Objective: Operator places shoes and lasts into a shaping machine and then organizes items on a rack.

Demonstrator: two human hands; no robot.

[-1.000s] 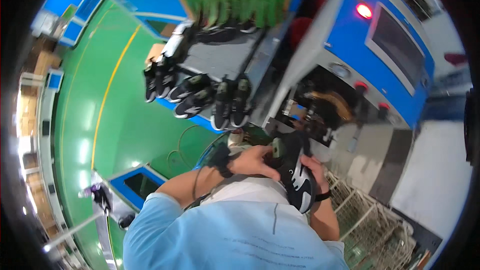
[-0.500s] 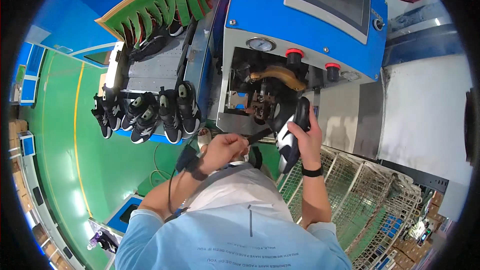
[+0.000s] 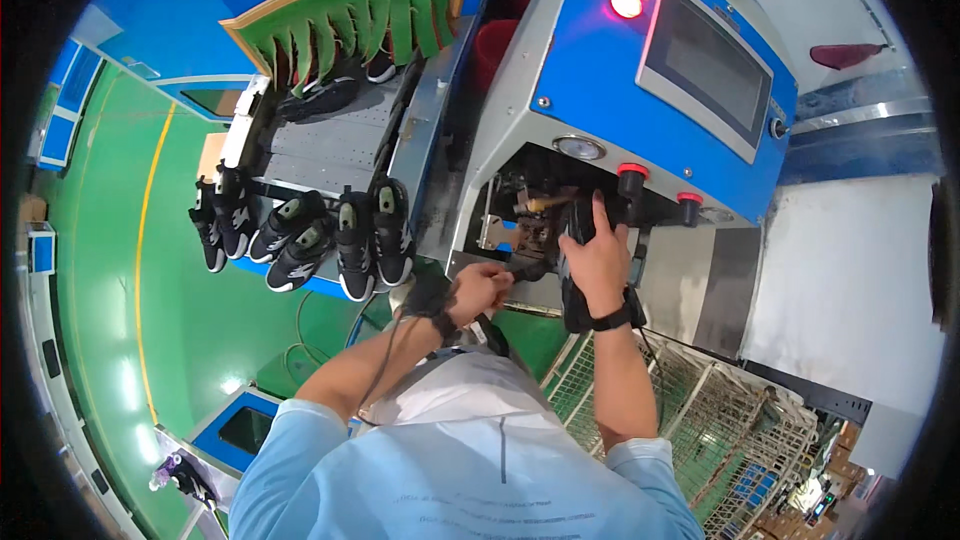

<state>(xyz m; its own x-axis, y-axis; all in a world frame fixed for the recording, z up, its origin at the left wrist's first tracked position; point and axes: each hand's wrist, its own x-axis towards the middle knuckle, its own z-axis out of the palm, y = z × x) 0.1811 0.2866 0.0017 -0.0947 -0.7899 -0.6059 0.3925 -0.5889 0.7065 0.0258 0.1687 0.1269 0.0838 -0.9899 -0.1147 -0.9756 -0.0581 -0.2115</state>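
Note:
My right hand grips a black shoe from its right side, index finger stretched along it and thumb on the near side. The shoe's far end reaches into the opening of a blue and grey machine, close to the metal parts inside. Just left of the shoe, my left hand is closed in a pinch on a dark strip that runs toward the shoe. Whether strip and shoe are joined, I cannot tell. My hand hides most of the shoe's upper.
Several black and white shoes stand at the end of a conveyor on the left, below a green strip curtain. A wire cage cart is at the lower right. Cables hang from both wrists. Red-topped knobs jut from the machine.
The shoe has been turned, so its pale sole no longer shows, and pushed farther into the machine's opening. My left hand has shifted slightly right, still pinching the strip. The whole view has swung left.

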